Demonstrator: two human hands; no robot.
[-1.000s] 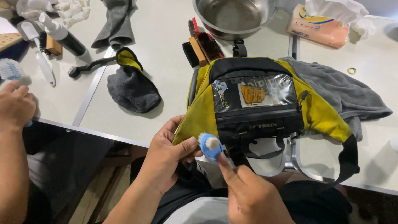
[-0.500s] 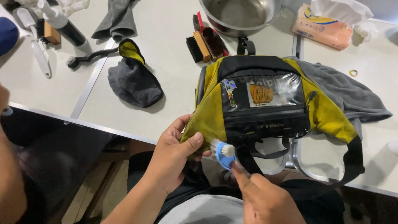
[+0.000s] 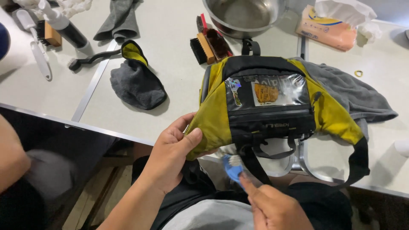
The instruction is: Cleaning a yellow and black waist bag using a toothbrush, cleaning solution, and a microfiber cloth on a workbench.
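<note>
At the worktop's (image 3: 179,25) near edge: left-hand fingers (image 3: 183,142) pinched on the lower left corner of a yellow-and-black fabric waist bag (image 3: 264,106), thumb on top; right-hand fingers (image 3: 255,196) wrapped round a small blue-handled, white-bristled brush (image 3: 231,166). Brush now lower than half a second ago, bristles against the bag's underside beside a black strap, suggesting scrubbing under way. Bag half on a grey cloth (image 3: 353,91). Further out: dark grey mitt (image 3: 136,85), wooden brushes (image 3: 211,44), steel bowl (image 3: 243,15).
</note>
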